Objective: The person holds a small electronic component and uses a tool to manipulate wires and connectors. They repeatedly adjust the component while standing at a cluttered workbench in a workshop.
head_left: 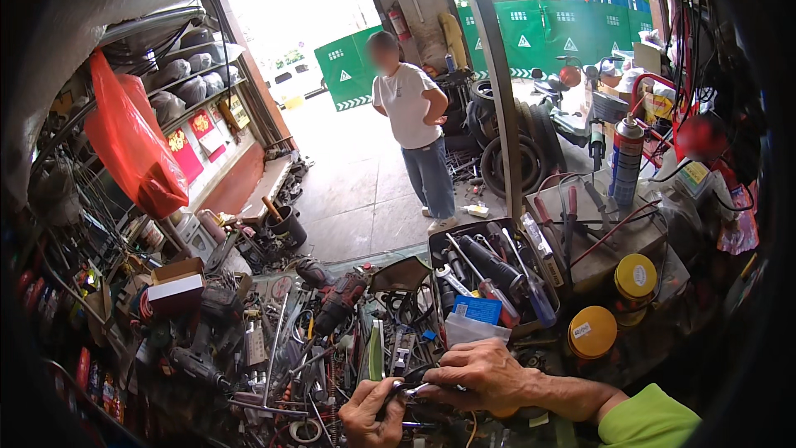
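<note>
At the front of the cluttered bench, my left hand (pixel 371 415) is closed, its thumb and fingers pinching a small dark and shiny metal part (pixel 408 391). My right hand (pixel 482 375) comes in from the right with a bright green sleeve (pixel 649 421). Its fingers are closed on the same part's other side, partly covering it; the exact kind cannot be made out. Just beyond the hands are a light green strip-like piece (pixel 376 353), a clear plastic bag (pixel 476 330) and a blue card (pixel 478 309).
A black tray (pixel 434 270) holds screwdrivers and wrenches. Yellow-lidded tubs (pixel 592 332) and a spray can (pixel 626 162) stand at the right. A red-black power drill (pixel 338 303) and loose tools crowd the left. Past the bench stands a person in a white shirt (pixel 408 108).
</note>
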A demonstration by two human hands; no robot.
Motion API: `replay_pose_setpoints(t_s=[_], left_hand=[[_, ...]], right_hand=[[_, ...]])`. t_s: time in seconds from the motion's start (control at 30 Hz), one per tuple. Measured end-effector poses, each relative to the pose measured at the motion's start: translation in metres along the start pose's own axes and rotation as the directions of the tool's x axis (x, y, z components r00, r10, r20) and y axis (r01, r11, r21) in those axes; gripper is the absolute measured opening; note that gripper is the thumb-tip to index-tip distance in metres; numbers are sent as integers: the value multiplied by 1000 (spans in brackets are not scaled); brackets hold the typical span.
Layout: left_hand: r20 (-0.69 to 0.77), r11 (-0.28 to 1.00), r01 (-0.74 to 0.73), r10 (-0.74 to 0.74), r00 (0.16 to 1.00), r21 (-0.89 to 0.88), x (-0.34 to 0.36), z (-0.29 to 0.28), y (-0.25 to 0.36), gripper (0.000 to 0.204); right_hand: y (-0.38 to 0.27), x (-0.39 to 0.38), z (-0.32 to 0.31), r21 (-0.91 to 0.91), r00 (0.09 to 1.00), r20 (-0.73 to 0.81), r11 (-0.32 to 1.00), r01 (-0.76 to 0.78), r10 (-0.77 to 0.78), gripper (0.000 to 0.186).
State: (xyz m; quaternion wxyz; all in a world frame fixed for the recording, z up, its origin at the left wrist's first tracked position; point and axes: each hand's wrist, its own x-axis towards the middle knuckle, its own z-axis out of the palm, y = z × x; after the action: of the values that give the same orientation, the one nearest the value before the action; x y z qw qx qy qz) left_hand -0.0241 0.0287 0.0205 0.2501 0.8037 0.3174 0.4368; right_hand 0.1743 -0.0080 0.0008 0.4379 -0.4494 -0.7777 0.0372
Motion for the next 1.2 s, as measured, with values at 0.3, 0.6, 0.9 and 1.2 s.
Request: replay_pose_setpoints(t_s=[0.3,0.6,0.9,1.2], left_hand=[[10,996,-82,82,997,29,0,3,-2,26],[35,995,-99,97,995,30,-2,8,-2,25],[76,996,-84,86,993,-32,0,10,-1,30],[61,995,-84,87,994,-59,1,14,-1,24]], right_hand=[[4,-1,-12,-61,995,-79,997,54,-59,25],[5,0,-16,0,992,-122,1000,0,0,25],[9,-3,-10,20,988,-152,1000,-19,21,28],[10,-2,-11,-22,989,-149,1000,-13,9,29]])
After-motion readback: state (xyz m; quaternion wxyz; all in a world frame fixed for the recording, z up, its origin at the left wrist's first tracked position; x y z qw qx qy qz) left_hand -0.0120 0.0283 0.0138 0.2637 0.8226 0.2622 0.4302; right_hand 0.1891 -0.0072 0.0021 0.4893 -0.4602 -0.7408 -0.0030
